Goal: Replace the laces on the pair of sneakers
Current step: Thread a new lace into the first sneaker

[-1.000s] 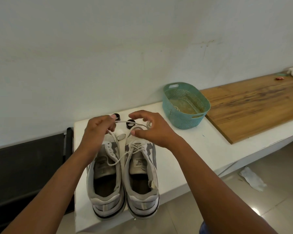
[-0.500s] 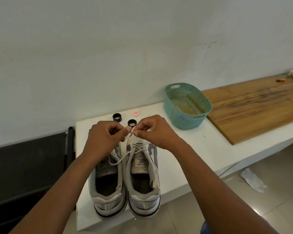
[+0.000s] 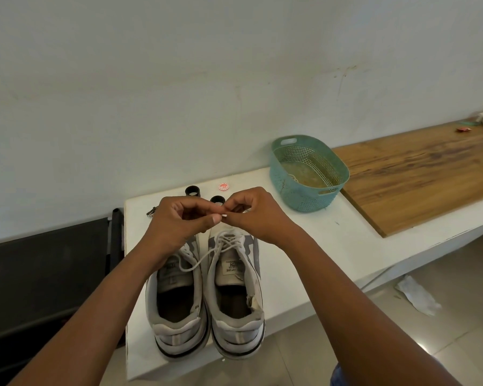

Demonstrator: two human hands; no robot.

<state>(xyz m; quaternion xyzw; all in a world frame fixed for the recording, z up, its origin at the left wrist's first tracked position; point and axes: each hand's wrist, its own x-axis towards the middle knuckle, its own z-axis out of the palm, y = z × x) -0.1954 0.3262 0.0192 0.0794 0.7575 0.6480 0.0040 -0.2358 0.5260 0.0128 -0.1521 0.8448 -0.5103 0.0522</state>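
Both hands have closed together — left grip and right grip pinching the lace.

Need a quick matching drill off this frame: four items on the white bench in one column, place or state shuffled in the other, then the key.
Things:
1. teal basket
2. lace tip
3. red-and-white cap
4. right sneaker

Places or states:
A. pinched between the left hand and the right hand
B. lying by the wall, behind the hands
C. beside the wooden board, its near corner over the board's edge
D. laced, heel toward the camera, next to the left sneaker

Pairs: 1-C, 2-A, 3-B, 4-D
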